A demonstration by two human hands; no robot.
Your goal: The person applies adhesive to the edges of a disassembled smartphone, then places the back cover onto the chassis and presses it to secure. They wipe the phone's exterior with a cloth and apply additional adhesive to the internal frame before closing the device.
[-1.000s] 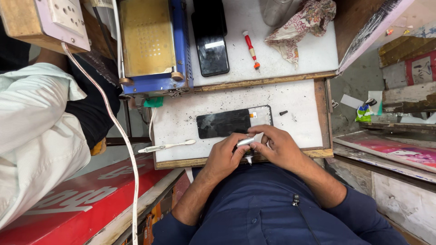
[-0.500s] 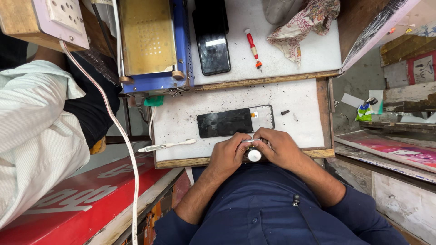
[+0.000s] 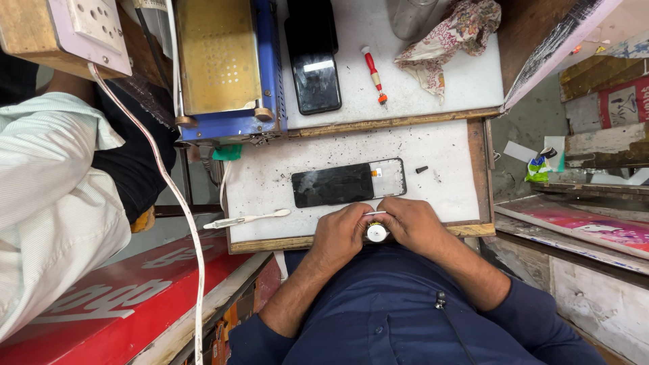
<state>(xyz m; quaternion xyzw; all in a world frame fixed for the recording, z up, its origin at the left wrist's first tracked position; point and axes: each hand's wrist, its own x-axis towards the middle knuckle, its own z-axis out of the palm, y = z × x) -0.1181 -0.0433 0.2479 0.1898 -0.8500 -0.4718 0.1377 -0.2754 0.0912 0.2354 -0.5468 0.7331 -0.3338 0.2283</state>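
White work board (image 3: 446,145) with a wooden rim, speckled with dark debris, sits at the near edge of a cluttered repair bench; view is straight down from the head.

Left hand (image 3: 341,233) and right hand (image 3: 412,223) are pressed close together at the near rim of the board, knuckles up, fingers curled. Between them: small white round object (image 3: 376,233), cap- or spool-like, pinched by fingertips of both hands. A thin white strip runs from it up between the thumbs. Exact finger contact partly hidden.

Black rectangular phone screen panel (image 3: 348,183) lies flat on the board just beyond the hands, long axis left to right, not touched.

White slim plastic pry tool (image 3: 247,218) lies left of the hands, on the board. Small black screw-like bit (image 3: 422,169) right of the panel.

Upper shelf: dark phone (image 3: 314,64) face up, red-handled screwdriver (image 3: 374,74), patterned crumpled cloth (image 3: 449,37), blue machine with brass-coloured plate (image 3: 220,57).

Another person's pale striped sleeve (image 3: 47,203) at far left, well apart.
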